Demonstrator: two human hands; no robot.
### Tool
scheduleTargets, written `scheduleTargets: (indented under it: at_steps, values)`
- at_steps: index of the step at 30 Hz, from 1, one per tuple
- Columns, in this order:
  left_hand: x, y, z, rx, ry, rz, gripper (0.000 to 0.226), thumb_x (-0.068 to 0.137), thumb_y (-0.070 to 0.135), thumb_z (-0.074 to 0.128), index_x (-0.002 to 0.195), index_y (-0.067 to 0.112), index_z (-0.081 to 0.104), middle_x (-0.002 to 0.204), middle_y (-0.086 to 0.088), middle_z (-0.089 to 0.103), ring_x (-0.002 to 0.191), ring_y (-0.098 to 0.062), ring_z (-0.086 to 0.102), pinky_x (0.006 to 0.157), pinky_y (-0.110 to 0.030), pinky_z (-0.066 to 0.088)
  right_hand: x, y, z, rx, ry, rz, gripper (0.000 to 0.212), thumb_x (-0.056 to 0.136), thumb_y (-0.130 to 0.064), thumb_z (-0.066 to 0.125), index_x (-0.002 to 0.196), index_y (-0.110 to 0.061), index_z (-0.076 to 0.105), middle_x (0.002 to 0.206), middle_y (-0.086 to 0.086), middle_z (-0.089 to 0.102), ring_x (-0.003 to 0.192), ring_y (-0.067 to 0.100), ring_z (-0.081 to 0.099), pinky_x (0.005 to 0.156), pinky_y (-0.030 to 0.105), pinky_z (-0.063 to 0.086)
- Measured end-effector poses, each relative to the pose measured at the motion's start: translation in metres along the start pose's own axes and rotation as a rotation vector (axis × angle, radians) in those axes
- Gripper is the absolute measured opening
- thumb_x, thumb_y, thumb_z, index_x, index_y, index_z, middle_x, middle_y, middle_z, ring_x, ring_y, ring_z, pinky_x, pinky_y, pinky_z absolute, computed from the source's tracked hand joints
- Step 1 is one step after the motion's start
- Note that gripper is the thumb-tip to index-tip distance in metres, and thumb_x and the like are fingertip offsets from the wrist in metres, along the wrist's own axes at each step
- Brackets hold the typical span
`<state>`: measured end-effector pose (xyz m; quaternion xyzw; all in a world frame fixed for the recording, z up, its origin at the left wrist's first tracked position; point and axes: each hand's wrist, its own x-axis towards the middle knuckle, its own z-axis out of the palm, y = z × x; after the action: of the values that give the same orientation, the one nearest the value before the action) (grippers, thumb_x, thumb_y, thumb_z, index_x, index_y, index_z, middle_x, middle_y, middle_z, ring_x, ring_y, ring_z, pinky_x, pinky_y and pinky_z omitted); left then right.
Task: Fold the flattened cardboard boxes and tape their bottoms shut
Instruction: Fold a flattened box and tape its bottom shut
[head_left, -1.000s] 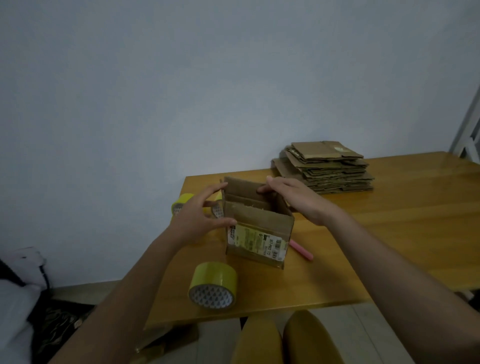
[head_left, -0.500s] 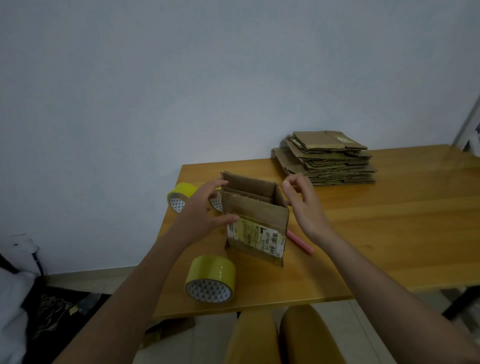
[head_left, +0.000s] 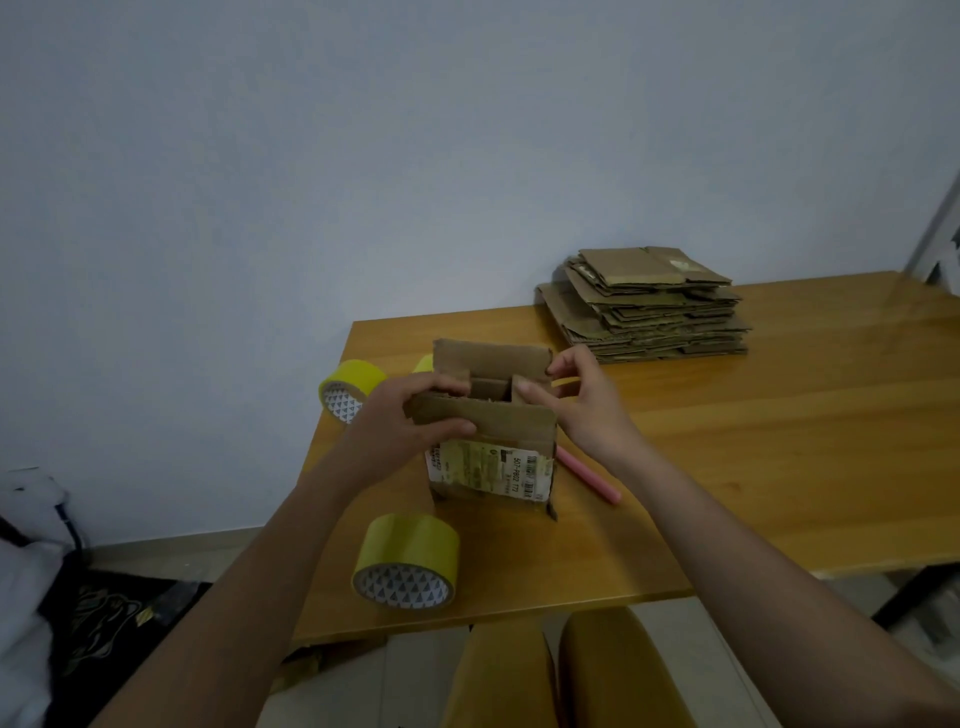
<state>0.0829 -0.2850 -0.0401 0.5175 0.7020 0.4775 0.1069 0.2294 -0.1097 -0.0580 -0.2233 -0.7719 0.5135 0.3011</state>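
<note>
A small cardboard box (head_left: 493, 467) with a shipping label stands on the wooden table (head_left: 753, 441), its upper flaps partly raised. My left hand (head_left: 400, 421) grips the left end of the near flap, thumb in front and fingers curled behind. My right hand (head_left: 582, 405) pinches the right side flap at the box's far right corner. A stack of flattened cardboard boxes (head_left: 649, 306) lies at the back of the table. A yellow tape roll (head_left: 408, 564) lies near the front edge. Another tape roll (head_left: 348, 389) sits left of the box.
A pink stick-shaped object (head_left: 589, 480) lies right of the box, partly behind it. A third yellow roll (head_left: 423, 364) peeks out behind the box. The table's left edge is close to the rolls. My knees (head_left: 561, 675) are under the front edge. Dark clutter lies on the floor at left.
My right hand moved from the back flap to the right side flap. My left hand shifted onto the near flap's left end. The camera came closer to the box.
</note>
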Motion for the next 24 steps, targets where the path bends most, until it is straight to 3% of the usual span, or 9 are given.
scheduleTargets:
  at_steps: [2, 4, 8, 12, 16, 18, 21, 24]
  values:
    - [-0.002, -0.003, -0.002, -0.141, 0.034, -0.061, 0.046, 0.072, 0.027, 0.075, 0.115, 0.014, 0.065, 0.116, 0.002, 0.069, 0.106, -0.008, 0.065, 0.084, -0.026, 0.056, 0.000, 0.000, -0.002, 0.081, -0.001, 0.014, 0.040, 0.082, -0.022, 0.076, 0.106, -0.023, 0.044, 0.106, -0.006, 0.056, 0.089, 0.011, 0.057, 0.062, 0.021, 0.050]
    - [-0.002, -0.007, -0.002, -0.216, 0.070, -0.103, 0.052, 0.073, 0.023, 0.075, 0.121, 0.012, 0.059, 0.120, 0.000, 0.067, 0.109, -0.010, 0.064, 0.087, -0.027, 0.056, 0.001, 0.000, -0.003, 0.163, -0.036, 0.034, 0.051, 0.083, -0.007, 0.073, 0.119, -0.026, 0.042, 0.112, -0.003, 0.057, 0.092, 0.011, 0.058, 0.062, 0.019, 0.052]
    - [0.002, -0.011, 0.002, -0.204, 0.164, -0.182, 0.062, 0.077, 0.011, 0.078, 0.131, 0.016, 0.048, 0.128, -0.007, 0.049, 0.107, -0.008, 0.061, 0.075, -0.015, 0.054, 0.003, 0.005, -0.005, 0.180, -0.183, -0.036, 0.033, 0.091, -0.001, 0.059, 0.116, -0.023, 0.063, 0.117, -0.002, 0.064, 0.110, 0.019, 0.060, 0.085, 0.033, 0.056]
    - [0.005, -0.012, -0.003, -0.060, 0.148, -0.178, 0.076, 0.077, 0.017, 0.079, 0.141, 0.027, 0.039, 0.132, -0.003, 0.033, 0.112, -0.006, 0.056, 0.079, -0.015, 0.051, 0.000, 0.011, -0.012, 0.366, -0.318, 0.062, 0.043, 0.085, -0.024, 0.040, 0.118, -0.017, 0.065, 0.124, 0.001, 0.063, 0.120, 0.020, 0.054, 0.097, 0.043, 0.049]
    - [0.008, -0.008, -0.002, -0.002, 0.041, -0.237, 0.050, 0.086, 0.024, 0.071, 0.132, 0.034, 0.053, 0.138, 0.001, 0.030, 0.121, -0.016, 0.044, 0.085, -0.017, 0.046, 0.001, 0.017, -0.012, 0.241, -0.347, 0.064, 0.036, 0.088, -0.056, 0.049, 0.108, -0.033, 0.069, 0.121, -0.007, 0.062, 0.117, 0.016, 0.055, 0.099, 0.049, 0.048]
    - [0.008, -0.006, -0.002, -0.058, -0.026, -0.288, 0.038, 0.088, 0.027, 0.067, 0.125, 0.033, 0.060, 0.139, 0.004, 0.035, 0.121, -0.016, 0.045, 0.080, -0.015, 0.048, 0.001, 0.020, -0.013, 0.128, -0.345, 0.051, 0.037, 0.084, -0.065, 0.050, 0.101, -0.038, 0.069, 0.121, -0.011, 0.058, 0.116, 0.016, 0.053, 0.097, 0.049, 0.050]
    - [0.005, -0.004, -0.002, -0.215, -0.070, -0.315, 0.032, 0.090, 0.026, 0.064, 0.120, 0.036, 0.061, 0.126, 0.019, 0.051, 0.112, -0.004, 0.054, 0.077, -0.018, 0.055, 0.000, 0.018, -0.015, 0.040, -0.355, 0.036, 0.041, 0.082, -0.065, 0.050, 0.105, -0.034, 0.066, 0.122, -0.011, 0.055, 0.113, 0.018, 0.055, 0.085, 0.038, 0.057]
    - [0.003, -0.002, -0.002, -0.186, -0.066, -0.286, 0.039, 0.091, 0.023, 0.063, 0.129, 0.028, 0.058, 0.118, 0.033, 0.049, 0.105, 0.005, 0.054, 0.077, -0.017, 0.056, -0.002, 0.015, -0.019, 0.006, -0.389, 0.019, 0.043, 0.076, -0.061, 0.061, 0.110, -0.034, 0.064, 0.125, -0.008, 0.052, 0.108, 0.018, 0.057, 0.071, 0.025, 0.057]
